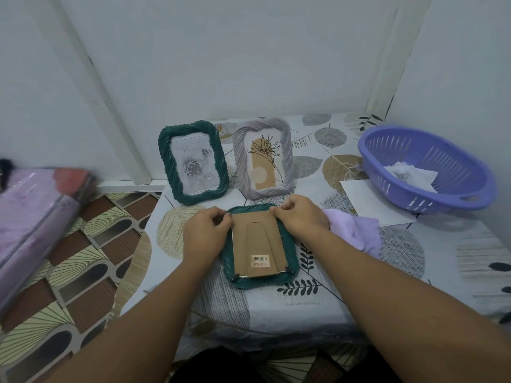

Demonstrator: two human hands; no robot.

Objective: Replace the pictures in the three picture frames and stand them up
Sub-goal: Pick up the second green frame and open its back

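Note:
A dark green frame [291,268] lies face down on the table in front of me, its brown cardboard back [255,239] with a barcode sticker facing up. My left hand [206,230] pinches at the back's far left corner and my right hand [300,215] pinches at its far right corner. Behind it stand two frames: a dark green one [163,156] holding a grey rose picture, and a pale lilac one [240,161] holding a tan line-drawn plant picture.
A purple plastic basket [392,161] with paper in it sits at the right on a white sheet [365,201]. A lilac cloth [356,233] lies beside my right hand. The leaf-patterned tablecloth [401,252] covers the low table; a pink wrapped bundle [36,217] is at left.

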